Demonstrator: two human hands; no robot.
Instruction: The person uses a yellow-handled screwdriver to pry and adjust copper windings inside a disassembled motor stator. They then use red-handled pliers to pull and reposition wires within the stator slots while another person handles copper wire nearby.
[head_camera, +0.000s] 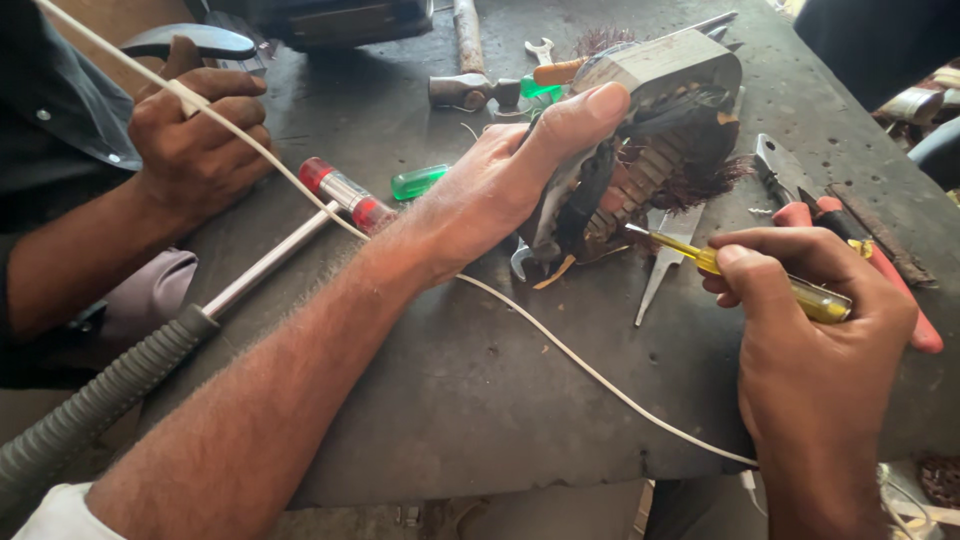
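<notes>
The motor stator (650, 140) stands on the surface (480, 390), gripped by the left hand (500, 180). Just right of those fingers (590, 110), the screwdriver (740, 275) in the right hand (810, 330) touches it. Pliers (850, 230) lie beyond the right fingers (760, 270); a hammer (470, 70) lies behind the left fingers; a cable (560, 350) runs beneath the left wrist.

Bare table (480, 400) lies open near the front edge, crossed only by the white cable (560, 345); tools (480, 90) crowd the far side

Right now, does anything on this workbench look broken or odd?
Yes. The motor stator that the left hand tilts up looks damaged: its copper windings hang out frayed and tangled on one side. The right hand points a yellow screwdriver into it.
</notes>
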